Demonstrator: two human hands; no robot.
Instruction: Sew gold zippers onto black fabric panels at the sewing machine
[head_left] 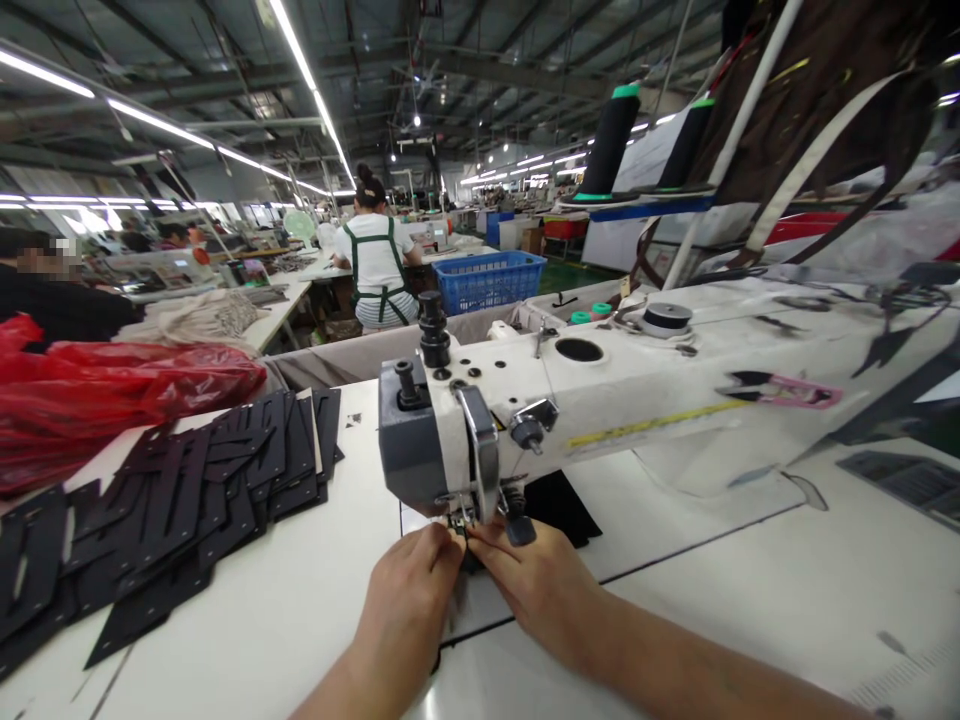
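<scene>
A white sewing machine [480, 400] stands in front of me, with its needle and presser foot [459, 520] between my hands. My left hand [412, 590] is closed just left of the foot, fingertips pinched on a small piece of black material [471, 562] that is mostly hidden. From the right, my right hand [536, 580] presses its closed fingertips on the same material beside the needle. Behind my right hand lies a flat black piece of fabric [561, 508]; I cannot tell whether it joins the material at the foot.
Many flat black pieces [187, 490] are heaped on the white table [247, 630] at left, beside a red plastic bag [112, 390]. Pink-handled thread snips [784, 390] rest on the machine arm. Black thread cones [611, 145] stand above. Ahead are a blue basket [487, 285] and a seated person [375, 260].
</scene>
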